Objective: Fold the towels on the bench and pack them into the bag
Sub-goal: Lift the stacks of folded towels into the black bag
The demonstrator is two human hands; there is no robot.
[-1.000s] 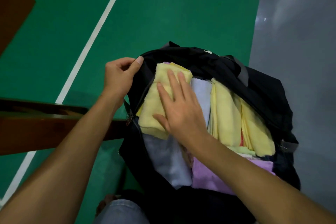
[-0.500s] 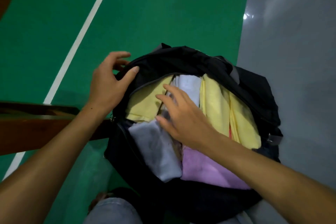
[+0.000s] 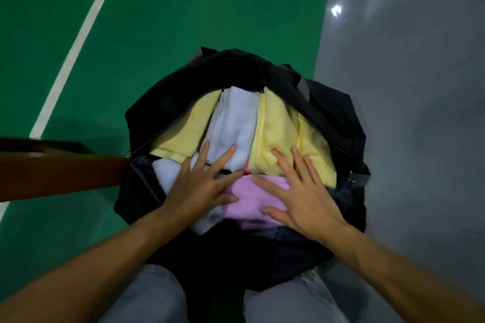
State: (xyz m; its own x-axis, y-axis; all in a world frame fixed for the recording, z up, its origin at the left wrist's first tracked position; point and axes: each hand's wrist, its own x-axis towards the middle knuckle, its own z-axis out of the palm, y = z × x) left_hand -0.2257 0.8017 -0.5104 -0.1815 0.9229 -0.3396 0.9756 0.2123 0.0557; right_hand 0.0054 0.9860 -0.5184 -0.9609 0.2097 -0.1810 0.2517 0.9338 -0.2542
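Note:
A black bag stands unzipped between my knees, stuffed with folded towels. A yellow towel lies at the left of the opening, a white towel in the middle, two more yellow towels at the right, and a pink towel at the near side. My left hand lies flat, fingers spread, on the white towels. My right hand presses flat across the pink and yellow towels. Neither hand grips anything.
The end of a brown wooden bench juts in from the left, touching the bag. Green court floor with a white line lies beyond; grey floor is on the right. My grey trouser legs flank the bag.
My left hand left the bag's rim and came down flat on the towels. The right hand shifted right onto the pink and yellow towels. The left yellow towel sank inside the bag.

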